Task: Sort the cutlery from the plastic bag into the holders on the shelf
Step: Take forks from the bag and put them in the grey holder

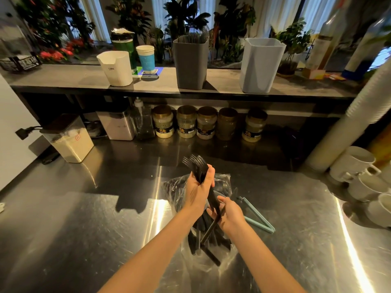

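A clear plastic bag point(222, 259) full of black plastic cutlery lies on the steel counter in front of me. My left hand point(198, 189) grips a bundle of black forks point(195, 163), tines pointing up and away, just above the bag. My right hand point(229, 214) holds the lower ends of the same bundle's handles. On the shelf behind stand a dark grey holder point(190, 64) with cutlery in it and a light blue-grey holder point(259, 66) whose inside is hidden.
A light blue bag clip point(258, 218) lies right of the bag. White mugs point(359, 172) and a tall stack of cups point(347, 115) stand at the right. Jars point(206, 123) and containers line the back under the shelf. A white cup point(116, 67) stands on the shelf at left.
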The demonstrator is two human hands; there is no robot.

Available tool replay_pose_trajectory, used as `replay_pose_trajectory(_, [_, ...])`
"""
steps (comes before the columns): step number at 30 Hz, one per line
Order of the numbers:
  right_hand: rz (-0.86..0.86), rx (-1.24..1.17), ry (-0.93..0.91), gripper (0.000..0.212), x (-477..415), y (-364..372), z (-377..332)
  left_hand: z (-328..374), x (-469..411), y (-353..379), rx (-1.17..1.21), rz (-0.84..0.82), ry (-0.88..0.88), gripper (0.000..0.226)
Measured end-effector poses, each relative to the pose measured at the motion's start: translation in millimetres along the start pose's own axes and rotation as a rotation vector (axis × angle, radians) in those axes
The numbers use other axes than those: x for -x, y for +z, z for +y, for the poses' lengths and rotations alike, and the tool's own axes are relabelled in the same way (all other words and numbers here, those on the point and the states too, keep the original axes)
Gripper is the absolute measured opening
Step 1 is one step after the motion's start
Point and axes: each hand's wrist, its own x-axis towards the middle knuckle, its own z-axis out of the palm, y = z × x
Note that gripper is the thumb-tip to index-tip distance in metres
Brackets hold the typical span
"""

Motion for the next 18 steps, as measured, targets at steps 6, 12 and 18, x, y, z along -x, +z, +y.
replay_pose_trajectory(6, [0.026, 0.012, -0.019, 0.025, 8, 5, 4, -2, 0, -3, -0.11, -0.046, 0.072, 0.009])
replay_pose_trajectory(12, [0.075, -0.033, 0.018, 0.025, 17, 7, -2, -6, 1, -4, -0.149, -0.111, 0.015, 0.014])
replay_pose_trajectory(18, [-0.061, -0.103, -0.078, 0.021, 32, 21, -8, -8, 5, 6, -0.14, -0.074, -0.079, 0.039])
